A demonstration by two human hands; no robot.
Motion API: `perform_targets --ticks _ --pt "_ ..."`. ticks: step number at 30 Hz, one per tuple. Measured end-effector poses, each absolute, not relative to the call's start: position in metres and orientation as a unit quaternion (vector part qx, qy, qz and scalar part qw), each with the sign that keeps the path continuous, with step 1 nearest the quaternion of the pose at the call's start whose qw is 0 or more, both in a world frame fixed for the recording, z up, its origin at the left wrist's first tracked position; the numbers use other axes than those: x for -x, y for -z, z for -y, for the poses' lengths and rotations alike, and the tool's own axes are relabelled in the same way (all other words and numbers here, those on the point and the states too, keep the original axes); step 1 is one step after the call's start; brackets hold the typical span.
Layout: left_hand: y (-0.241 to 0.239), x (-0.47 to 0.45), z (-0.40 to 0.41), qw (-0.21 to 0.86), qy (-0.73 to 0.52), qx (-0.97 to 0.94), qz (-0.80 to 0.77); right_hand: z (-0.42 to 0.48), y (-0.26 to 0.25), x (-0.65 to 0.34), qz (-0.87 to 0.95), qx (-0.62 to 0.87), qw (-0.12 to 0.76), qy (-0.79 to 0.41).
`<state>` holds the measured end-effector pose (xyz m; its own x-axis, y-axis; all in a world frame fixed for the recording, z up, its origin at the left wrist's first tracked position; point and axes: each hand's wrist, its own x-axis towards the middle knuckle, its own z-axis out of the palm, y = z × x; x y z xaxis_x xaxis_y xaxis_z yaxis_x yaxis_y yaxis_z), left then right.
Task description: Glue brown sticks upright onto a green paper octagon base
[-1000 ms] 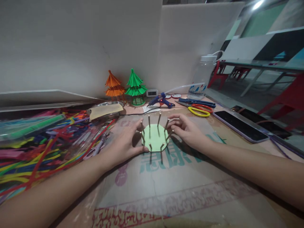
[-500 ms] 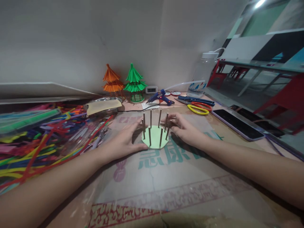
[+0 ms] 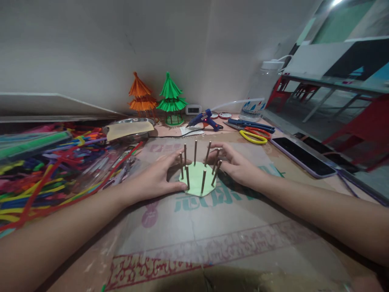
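Note:
A pale green paper base (image 3: 197,181) with several thin brown sticks standing upright around its edge lies on the cardboard-covered table. My left hand (image 3: 154,178) rests at its left side, fingers spread, thumb against the front edge. My right hand (image 3: 235,164) cups its right side, fingertips touching the sticks there. Neither hand grips anything.
A heap of coloured pipe cleaners (image 3: 45,170) fills the left. At the back stand an orange paper pagoda (image 3: 140,97), a green one (image 3: 172,99), a blue glue gun (image 3: 205,119) and a clear bottle (image 3: 261,91). Scissors (image 3: 253,136) and phones (image 3: 299,156) lie to the right.
The view has dropped lower and closer, so the sticks look taller. Both hands have stayed around the green base, shifting slightly closer to it.

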<state>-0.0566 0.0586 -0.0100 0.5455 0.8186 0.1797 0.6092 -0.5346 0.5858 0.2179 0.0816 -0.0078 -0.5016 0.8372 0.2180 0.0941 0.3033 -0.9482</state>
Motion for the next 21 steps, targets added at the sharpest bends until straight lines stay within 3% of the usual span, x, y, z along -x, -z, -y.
perform_targets --ticks 10,16,21 --pt "0.0078 0.0566 -0.0586 0.245 -0.212 -0.853 -0.409 -0.0849 0.0115 -0.2182 0.73 0.317 0.342 -0.5" --pt "0.0105 0.0587 -0.0595 0.235 -0.211 -0.855 -0.411 -0.0869 0.0137 -0.2174 0.723 0.305 0.389 -0.483" --pt "0.0091 0.058 -0.0587 0.248 -0.214 -0.85 -0.413 -0.0877 0.011 -0.2213 0.719 0.297 0.378 -0.502"
